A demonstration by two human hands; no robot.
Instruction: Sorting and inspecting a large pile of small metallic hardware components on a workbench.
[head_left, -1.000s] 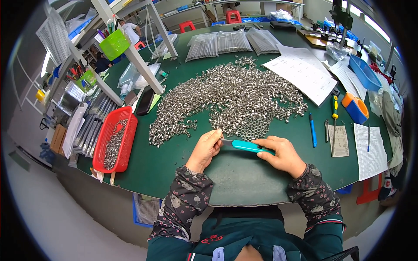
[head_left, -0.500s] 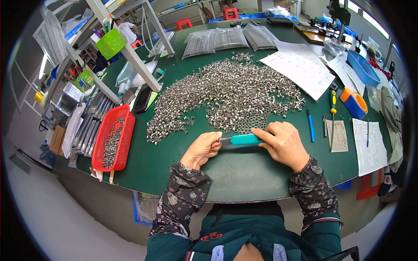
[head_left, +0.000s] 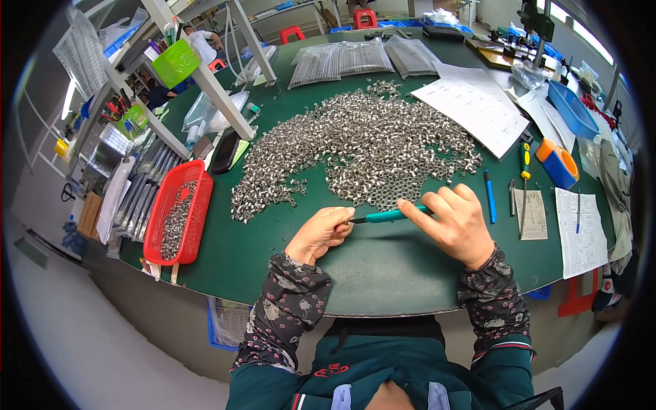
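From the head camera, both hands work at the near edge of a round, dark green surface (head_left: 383, 266) with a matte, felt-like top. The left hand (head_left: 320, 234) is curled shut, its fingertips pinched around the thin metal tip of a tool with a teal handle (head_left: 386, 216); whether a small part sits between the fingers cannot be told. The right hand (head_left: 452, 224) is closed on the other end of that tool, thumb and forefinger on the smooth plastic handle, the remaining fingers fanned loosely above it. The tool lies nearly level between the two hands, just in front of a wide heap of small shiny metal rings (head_left: 362, 147), short and tubular, that spreads over the middle of the surface; its near edge is packed into a flat honeycomb patch.

To the left, a red plastic basket (head_left: 179, 212) with slotted walls holds more of the same metal pieces. Right of the hands lie a blue pen (head_left: 489, 197), a yellow-handled screwdriver (head_left: 525, 162), an orange tape dispenser (head_left: 559, 162) and white printed sheets (head_left: 471, 106). Clear plastic bags (head_left: 355, 58) lie at the far rim. Beyond are shelves, red stools and further workbenches.
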